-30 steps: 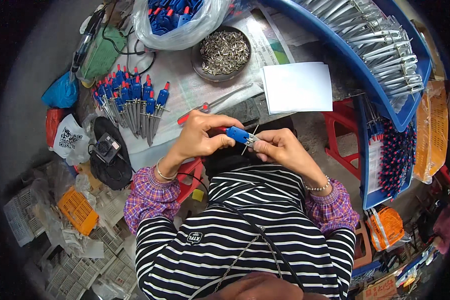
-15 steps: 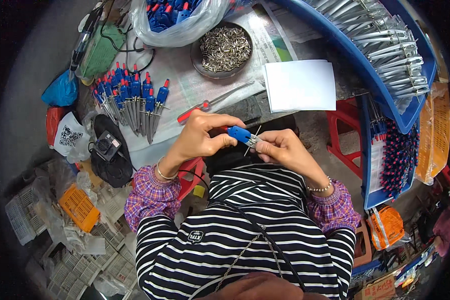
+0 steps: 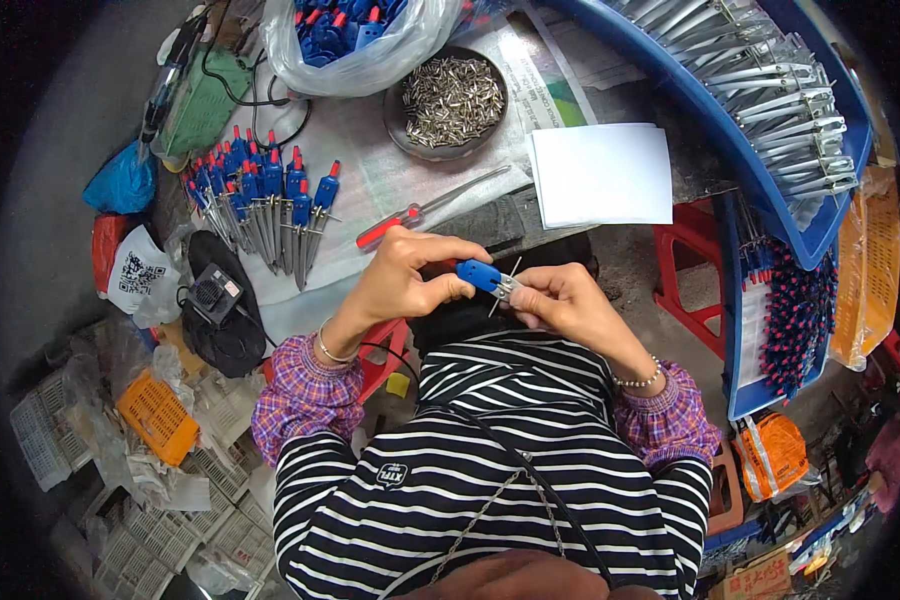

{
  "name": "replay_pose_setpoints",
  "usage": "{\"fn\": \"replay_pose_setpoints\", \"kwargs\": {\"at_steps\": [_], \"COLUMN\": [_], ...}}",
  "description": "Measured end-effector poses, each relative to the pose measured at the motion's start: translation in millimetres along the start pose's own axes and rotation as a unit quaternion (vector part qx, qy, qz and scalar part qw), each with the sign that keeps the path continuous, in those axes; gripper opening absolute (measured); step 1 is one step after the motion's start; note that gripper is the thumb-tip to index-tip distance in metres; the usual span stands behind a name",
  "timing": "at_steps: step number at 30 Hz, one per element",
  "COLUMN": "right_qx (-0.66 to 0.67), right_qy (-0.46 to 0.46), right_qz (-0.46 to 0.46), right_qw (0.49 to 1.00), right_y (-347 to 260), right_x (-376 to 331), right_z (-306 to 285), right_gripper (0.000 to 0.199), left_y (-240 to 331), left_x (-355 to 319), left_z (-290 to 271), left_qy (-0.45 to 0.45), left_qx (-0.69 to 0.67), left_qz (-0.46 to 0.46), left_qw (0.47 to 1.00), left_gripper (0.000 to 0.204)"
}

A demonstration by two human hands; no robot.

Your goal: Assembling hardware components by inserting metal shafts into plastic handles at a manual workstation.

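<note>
Between my hands, above my lap at the table's near edge, is a partly built drawing compass with a blue plastic head (image 3: 479,274) and silver metal legs (image 3: 504,287). My left hand (image 3: 410,280) pinches the blue head from the left, thumb below and index finger above. My right hand (image 3: 562,302) is closed on the metal end, thumb on top; its fingers hide most of the legs. A thin metal rod (image 3: 514,267) sticks out crosswise beside the right fingertips.
Compasses (image 3: 270,195) lie in a pile at left. Behind are a bowl of metal pins (image 3: 390,115), a bag of blue heads (image 3: 310,75) and a red-handled tool (image 3: 378,233). White paper (image 3: 602,175) lies right of them. A blue tray (image 3: 710,100) holds metal legs; a red stool (image 3: 692,290) stands below.
Both hands keep their hold on the compass. The blue head has shifted down slightly, and the right thumb and fingers have moved a little on the metal end.
</note>
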State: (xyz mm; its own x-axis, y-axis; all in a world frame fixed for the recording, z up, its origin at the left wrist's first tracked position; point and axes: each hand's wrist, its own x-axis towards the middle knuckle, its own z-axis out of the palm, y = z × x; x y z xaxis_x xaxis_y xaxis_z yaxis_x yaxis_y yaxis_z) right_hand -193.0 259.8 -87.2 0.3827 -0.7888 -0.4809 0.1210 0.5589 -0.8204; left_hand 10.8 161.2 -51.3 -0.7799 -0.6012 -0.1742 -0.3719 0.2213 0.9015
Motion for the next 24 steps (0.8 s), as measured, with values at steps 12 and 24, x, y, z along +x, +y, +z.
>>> {"fn": "replay_pose_setpoints", "kwargs": {"at_steps": [12,24], "right_qx": [-0.001,-0.043], "right_qy": [0.006,0.013], "right_qz": [0.006,-0.011], "right_qw": [1.000,0.999], "right_y": [-1.3,2.7], "right_x": [0.6,2.4], "right_z": [-0.9,-0.1], "right_gripper": [0.023,0.022], "left_y": [-5.4,-5.8], "left_x": [-5.7,-5.0], "left_z": [9.1,9.6], "left_qy": [0.043,0.048], "left_qx": [-0.019,-0.028], "left_qz": [-0.020,-0.022], "left_qw": [0.999,0.998], "left_gripper": [0.028,0.027]}}
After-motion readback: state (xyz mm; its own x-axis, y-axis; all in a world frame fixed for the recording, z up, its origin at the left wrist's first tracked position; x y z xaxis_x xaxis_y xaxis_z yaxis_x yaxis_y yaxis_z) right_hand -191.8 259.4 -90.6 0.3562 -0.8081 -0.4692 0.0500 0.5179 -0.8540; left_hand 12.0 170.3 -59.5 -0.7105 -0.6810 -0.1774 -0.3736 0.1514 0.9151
